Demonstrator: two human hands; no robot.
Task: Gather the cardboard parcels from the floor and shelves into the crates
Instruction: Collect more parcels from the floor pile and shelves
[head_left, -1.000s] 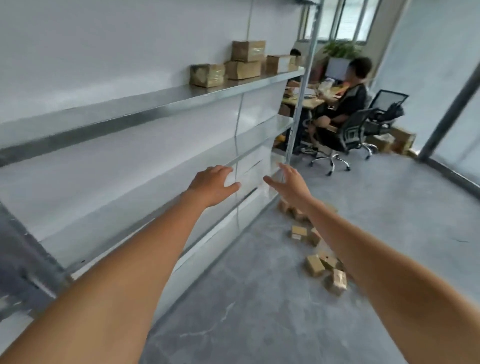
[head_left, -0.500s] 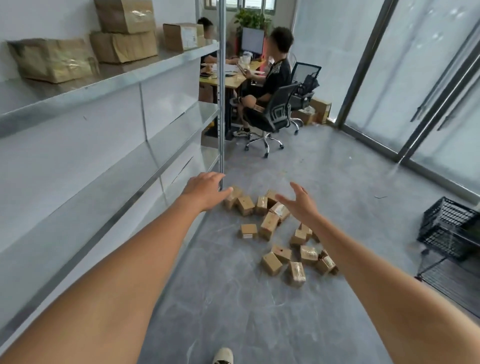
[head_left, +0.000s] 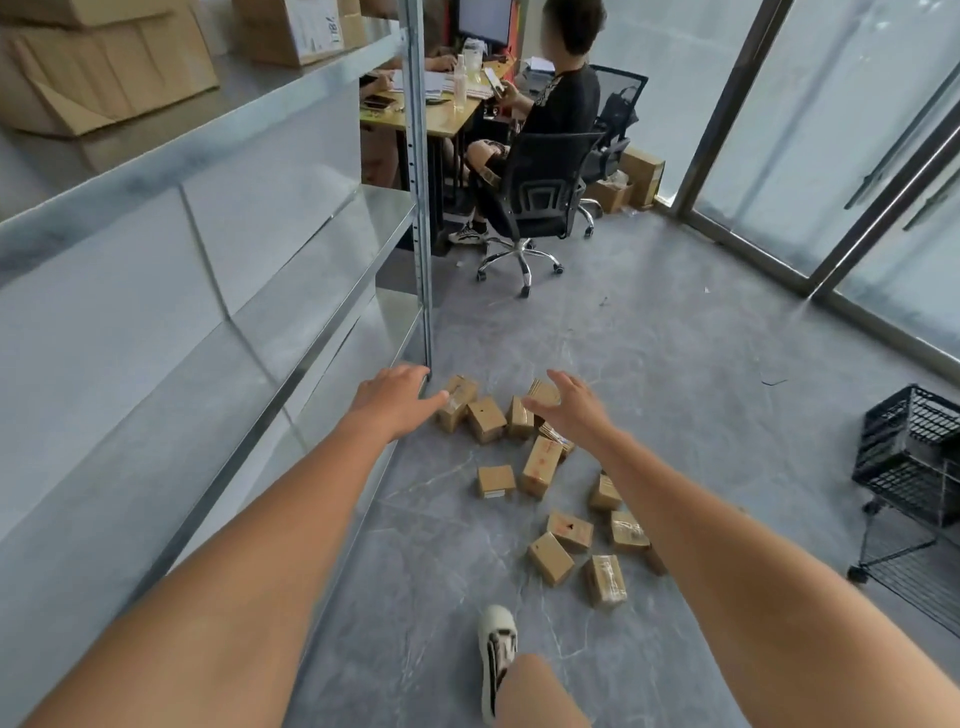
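A: Where the grey floor (head_left: 649, 374) meets the metal shelving (head_left: 311, 291), what is listed?

B: Item one: small cardboard parcels (head_left: 543, 467), scattered on the floor, some touching, none held. Item two: larger cartons (head_left: 104, 67) on the upper shelf.

A: Hands?

B: Left hand (head_left: 397, 397), reaching forward, fingers relaxed and holding nothing. Right hand (head_left: 574, 405), fingers spread, empty, above the far cluster of parcels.

A: Crates?

B: Black mesh crate (head_left: 909, 447) on a wire stand at the right, well apart from the parcels.

A: Other entries?

B: Seated person (head_left: 561, 104) on an office chair (head_left: 540, 197) at a desk (head_left: 415, 117); one white shoe (head_left: 497, 654) near the bottom edge.
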